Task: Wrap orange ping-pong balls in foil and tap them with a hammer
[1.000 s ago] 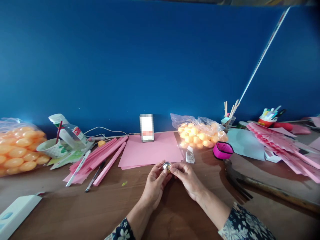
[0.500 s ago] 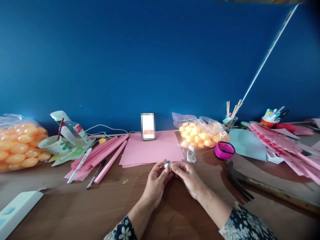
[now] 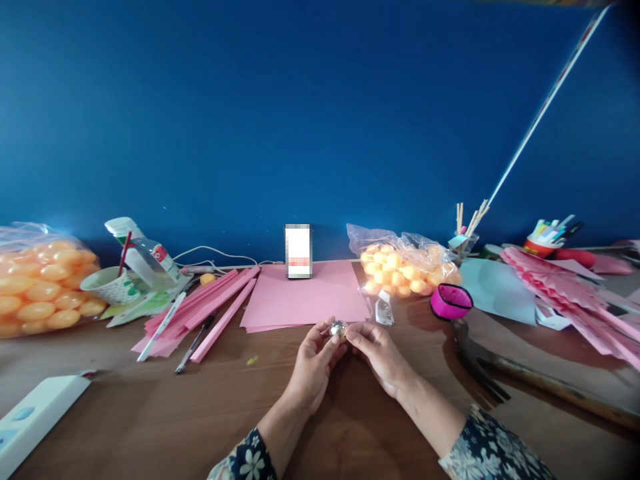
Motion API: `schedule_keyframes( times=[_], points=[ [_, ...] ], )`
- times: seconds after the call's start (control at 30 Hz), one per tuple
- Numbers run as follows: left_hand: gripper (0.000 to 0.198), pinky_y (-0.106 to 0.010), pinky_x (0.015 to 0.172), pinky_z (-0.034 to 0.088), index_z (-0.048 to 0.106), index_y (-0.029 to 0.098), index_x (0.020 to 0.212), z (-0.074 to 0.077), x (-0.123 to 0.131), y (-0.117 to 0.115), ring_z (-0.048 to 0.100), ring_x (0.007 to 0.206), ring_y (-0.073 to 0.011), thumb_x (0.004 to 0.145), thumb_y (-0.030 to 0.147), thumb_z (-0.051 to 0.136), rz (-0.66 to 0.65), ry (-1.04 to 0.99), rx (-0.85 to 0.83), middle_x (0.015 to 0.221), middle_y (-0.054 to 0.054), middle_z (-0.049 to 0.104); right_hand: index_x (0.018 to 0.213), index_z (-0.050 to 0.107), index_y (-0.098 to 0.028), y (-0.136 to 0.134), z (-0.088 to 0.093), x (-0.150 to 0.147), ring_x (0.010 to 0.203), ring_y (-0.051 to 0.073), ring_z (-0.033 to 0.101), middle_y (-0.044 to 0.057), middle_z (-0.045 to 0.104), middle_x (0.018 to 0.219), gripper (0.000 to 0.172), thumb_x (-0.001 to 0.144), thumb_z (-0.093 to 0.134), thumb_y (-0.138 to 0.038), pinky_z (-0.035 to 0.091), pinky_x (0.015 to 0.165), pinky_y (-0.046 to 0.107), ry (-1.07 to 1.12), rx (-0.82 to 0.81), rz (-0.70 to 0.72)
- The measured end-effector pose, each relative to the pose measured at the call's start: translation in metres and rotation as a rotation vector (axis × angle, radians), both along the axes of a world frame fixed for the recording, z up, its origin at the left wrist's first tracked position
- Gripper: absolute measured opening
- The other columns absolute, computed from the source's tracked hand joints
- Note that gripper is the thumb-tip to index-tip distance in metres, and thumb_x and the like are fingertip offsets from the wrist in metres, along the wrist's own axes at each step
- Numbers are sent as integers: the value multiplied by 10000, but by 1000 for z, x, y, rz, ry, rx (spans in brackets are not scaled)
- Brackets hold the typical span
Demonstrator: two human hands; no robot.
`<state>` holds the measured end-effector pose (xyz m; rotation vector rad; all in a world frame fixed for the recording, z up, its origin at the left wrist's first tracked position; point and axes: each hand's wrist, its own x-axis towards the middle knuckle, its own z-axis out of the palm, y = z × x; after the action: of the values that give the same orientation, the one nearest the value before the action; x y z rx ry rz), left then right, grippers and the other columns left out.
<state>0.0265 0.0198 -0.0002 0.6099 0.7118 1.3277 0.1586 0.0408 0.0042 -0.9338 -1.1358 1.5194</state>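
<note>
Entering from the lower edge, two floral sleeves are cut off. The left hand (image 3: 313, 365) and the right hand (image 3: 381, 357) each pinch the small silver ball (image 3: 338, 328) by the fingertips, which hide part of it, above the wooden table (image 3: 165, 413) and just short of the pink paper sheets (image 3: 305, 300). A white box (image 3: 35, 417) is cropped at left. Beyond lie a bag of orange balls (image 3: 405, 270) and a bottle (image 3: 145, 257) whose red label is illegible.
</note>
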Motion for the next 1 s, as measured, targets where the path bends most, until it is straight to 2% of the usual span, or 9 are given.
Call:
schedule_keyframes(
  times=[0.43,1.0],
  points=[
    [391,-395,956,390,531,187,1136,1,0,-1,579,981,-187,755,204,617,-1,2,-1,1075,-82,618,741,640,-161,0,-1,1,629,108,453,6,607,720,168,718,678,-323,356,605,242,-27,-12,-6],
    [432,-383,959,392,540,204,1160,0,-1,0,582,992,-189,738,202,635,7,-24,-5,1079,-78,629,750,635,-157,-1,0,2,658,109,476,15,615,753,177,731,665,-330,370,609,237,-55,-19,7]
  ],
)
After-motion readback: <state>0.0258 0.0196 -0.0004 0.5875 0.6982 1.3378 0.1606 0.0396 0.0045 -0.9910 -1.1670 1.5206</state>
